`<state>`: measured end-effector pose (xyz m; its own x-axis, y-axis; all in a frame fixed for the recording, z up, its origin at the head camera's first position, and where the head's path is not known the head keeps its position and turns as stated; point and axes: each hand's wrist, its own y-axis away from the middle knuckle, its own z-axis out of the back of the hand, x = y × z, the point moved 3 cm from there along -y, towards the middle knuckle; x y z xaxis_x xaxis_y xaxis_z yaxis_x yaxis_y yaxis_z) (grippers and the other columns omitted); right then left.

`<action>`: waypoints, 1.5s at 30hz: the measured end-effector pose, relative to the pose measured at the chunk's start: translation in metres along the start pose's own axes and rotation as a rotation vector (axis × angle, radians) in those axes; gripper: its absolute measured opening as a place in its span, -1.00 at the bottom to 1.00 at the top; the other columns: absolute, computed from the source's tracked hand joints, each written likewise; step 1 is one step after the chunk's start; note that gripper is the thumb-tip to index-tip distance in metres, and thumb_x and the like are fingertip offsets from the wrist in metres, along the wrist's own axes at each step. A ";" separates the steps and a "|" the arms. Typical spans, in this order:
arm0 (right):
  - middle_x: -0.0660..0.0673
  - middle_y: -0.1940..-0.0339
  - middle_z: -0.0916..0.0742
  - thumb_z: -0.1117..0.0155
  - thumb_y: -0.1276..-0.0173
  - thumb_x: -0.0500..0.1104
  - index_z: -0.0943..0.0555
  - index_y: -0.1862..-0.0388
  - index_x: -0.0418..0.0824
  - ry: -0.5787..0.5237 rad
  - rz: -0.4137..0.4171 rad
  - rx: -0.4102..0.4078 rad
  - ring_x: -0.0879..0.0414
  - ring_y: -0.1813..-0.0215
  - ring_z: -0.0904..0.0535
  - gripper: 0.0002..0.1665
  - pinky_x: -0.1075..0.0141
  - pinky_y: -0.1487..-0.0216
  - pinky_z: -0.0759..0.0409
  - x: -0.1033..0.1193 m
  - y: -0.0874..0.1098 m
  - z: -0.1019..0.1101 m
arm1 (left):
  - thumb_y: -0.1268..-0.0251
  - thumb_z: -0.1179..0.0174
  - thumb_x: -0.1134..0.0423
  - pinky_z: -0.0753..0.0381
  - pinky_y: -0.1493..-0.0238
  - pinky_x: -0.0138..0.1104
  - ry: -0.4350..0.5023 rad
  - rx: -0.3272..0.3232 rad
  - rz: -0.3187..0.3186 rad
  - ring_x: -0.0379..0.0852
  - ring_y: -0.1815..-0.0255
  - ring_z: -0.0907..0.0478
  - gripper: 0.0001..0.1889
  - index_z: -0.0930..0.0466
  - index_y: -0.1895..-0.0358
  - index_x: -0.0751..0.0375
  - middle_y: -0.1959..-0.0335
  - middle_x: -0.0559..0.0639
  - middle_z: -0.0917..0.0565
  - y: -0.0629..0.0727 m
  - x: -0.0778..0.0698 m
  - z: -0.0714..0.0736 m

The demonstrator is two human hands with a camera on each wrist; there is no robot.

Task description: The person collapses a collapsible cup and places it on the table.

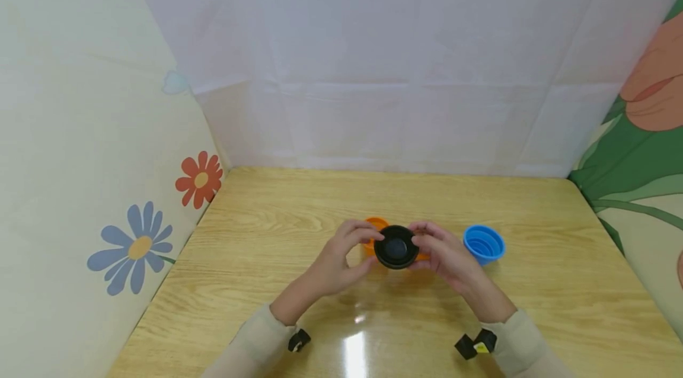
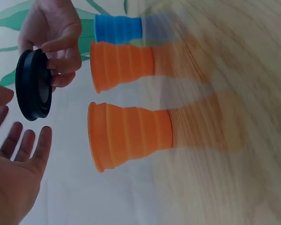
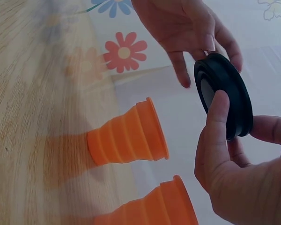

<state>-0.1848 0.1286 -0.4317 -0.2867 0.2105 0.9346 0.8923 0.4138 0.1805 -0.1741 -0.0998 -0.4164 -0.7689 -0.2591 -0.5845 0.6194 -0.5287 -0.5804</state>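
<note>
My right hand (image 1: 453, 265) pinches a flat black collapsed cup (image 1: 396, 247) at its right side, between thumb and fingers. The cup is held above the table, its ringed inside turned toward the head camera. At its left edge is my left hand (image 1: 338, 259), with fingers spread and fairly straight; whether a fingertip touches the rim I cannot tell. Two orange ribbed cups (image 2: 131, 133) stand upright on the table beyond the hands, mostly hidden by them in the head view. To the right of my right hand stands a blue ribbed cup (image 1: 484, 242).
The wooden table (image 1: 277, 206) is glossy and reflects the cups and a bright light. A white cloth (image 1: 341, 70) hangs behind its back edge. Flower-patterned sheets (image 1: 74, 147) line the left and right sides.
</note>
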 end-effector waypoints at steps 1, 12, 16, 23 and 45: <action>-0.13 -0.10 -0.61 -0.08 -0.56 -0.24 -0.46 -0.16 -0.21 0.002 0.000 -0.002 0.09 0.06 -0.69 -0.75 0.21 0.09 -0.75 0.000 0.000 0.000 | -0.23 -0.34 0.48 -0.70 -0.05 -0.19 0.051 -0.005 0.054 0.10 -0.13 -0.49 -0.58 -0.56 -0.16 0.24 -0.14 0.18 -0.52 0.000 0.001 0.000; -0.17 -0.08 -0.57 -0.08 -0.52 -0.27 -0.44 -0.19 -0.31 0.014 0.023 -0.018 0.04 0.12 -0.68 -0.69 0.22 0.13 -0.75 0.001 -0.004 -0.009 | -0.38 -0.12 0.50 -0.74 0.02 -0.06 0.474 -0.034 0.536 0.06 -0.04 -0.53 -0.52 -0.35 -0.35 0.44 -0.21 0.35 -0.45 0.001 0.010 0.001; -0.16 -0.07 -0.56 -0.08 -0.51 -0.29 -0.46 -0.17 -0.29 0.003 0.027 -0.026 0.03 0.11 -0.67 -0.70 0.21 0.14 -0.75 0.001 -0.007 -0.012 | -0.42 -0.09 0.43 -0.71 -0.04 0.02 0.563 -0.021 0.622 -0.06 -0.01 -0.54 -0.50 -0.31 -0.39 0.43 -0.21 0.35 -0.42 0.002 0.010 0.001; -0.14 -0.05 -0.56 -0.08 -0.50 -0.30 -0.48 -0.12 -0.25 -0.011 0.041 -0.023 0.05 0.10 -0.66 -0.74 0.22 0.16 -0.75 0.000 -0.011 -0.018 | -0.43 -0.08 0.43 -0.67 -0.07 0.11 0.646 0.000 0.651 -0.10 0.04 -0.59 -0.50 -0.29 -0.39 0.43 -0.19 0.35 -0.40 0.004 0.011 0.002; -0.26 -0.15 -0.56 -0.11 -0.48 -0.31 -0.44 -0.23 -0.43 0.037 0.049 -0.035 -0.06 -0.01 -0.61 -0.61 0.06 0.03 -0.75 0.001 -0.037 -0.049 | -0.42 -0.08 0.43 -0.74 0.00 -0.15 0.582 -0.001 0.683 -0.02 0.00 -0.60 -0.51 -0.34 -0.39 0.35 -0.20 0.38 -0.43 0.014 0.024 0.037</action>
<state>-0.2009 0.0705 -0.4229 -0.2293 0.1965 0.9533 0.9169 0.3723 0.1438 -0.1897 -0.1430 -0.4173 -0.0309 -0.0658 -0.9974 0.9127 -0.4087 -0.0013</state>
